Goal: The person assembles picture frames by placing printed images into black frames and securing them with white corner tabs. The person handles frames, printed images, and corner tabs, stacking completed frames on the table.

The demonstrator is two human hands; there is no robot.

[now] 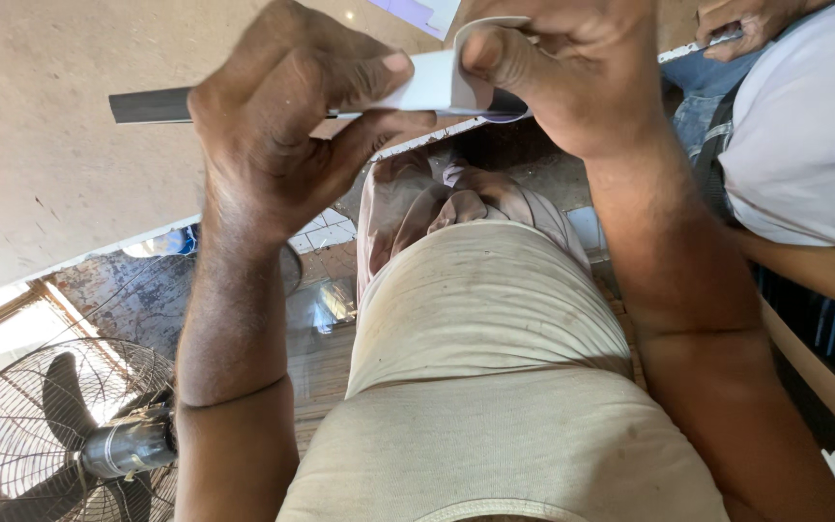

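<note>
My left hand [282,126] pinches one end of a white paper-like strip [427,89] between thumb and fingers. My right hand [562,77] holds the other end, the thumb pressing where the strip curls over. The strip is folded around a thin dark flat bar [152,104] that sticks out to the left of my left hand. The bar's right part is hidden behind both hands. Below my forearms lies a reflective pane [326,319] that mirrors a torso in a cream shirt.
A metal-caged fan [70,435] shows in the reflection at lower left. Another person in a white shirt [809,126] stands close at right, their hand [741,19] on a thin tool at the top. A beige surface [41,145] fills the upper left.
</note>
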